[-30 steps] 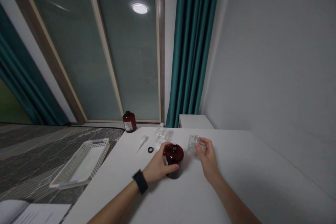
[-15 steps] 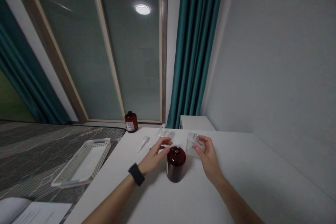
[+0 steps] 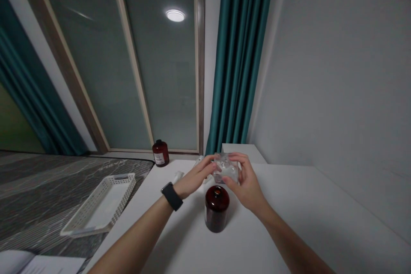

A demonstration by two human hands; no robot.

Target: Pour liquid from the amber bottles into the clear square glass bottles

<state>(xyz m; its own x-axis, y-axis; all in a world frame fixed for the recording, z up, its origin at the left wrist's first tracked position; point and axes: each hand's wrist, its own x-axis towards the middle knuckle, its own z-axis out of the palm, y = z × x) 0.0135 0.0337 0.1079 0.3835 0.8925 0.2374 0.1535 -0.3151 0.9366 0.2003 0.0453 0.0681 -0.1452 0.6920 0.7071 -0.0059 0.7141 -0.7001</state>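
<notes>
In the head view, a clear bottle [image 3: 227,171] is raised between the two hands, above the white table [image 3: 276,239] and just beyond the brown bottle [image 3: 217,212], which stands upright with its neck uncapped. The right hand [image 3: 246,180] holds the clear bottle from its right side: the thumb lies across its lower front and the other fingers curl round its upper right. The left hand [image 3: 197,175], with a black watch [image 3: 171,197] on its wrist, reaches in from the opposite side, its fingertips at the clear bottle's left edge; whether they grip it or only rest against it, I cannot tell. A pale, partly hidden nozzle-like piece [image 3: 178,175] lies beyond the left wrist, and a labelled brown bottle [image 3: 160,154] stands farther off at the table's far left corner
</notes>
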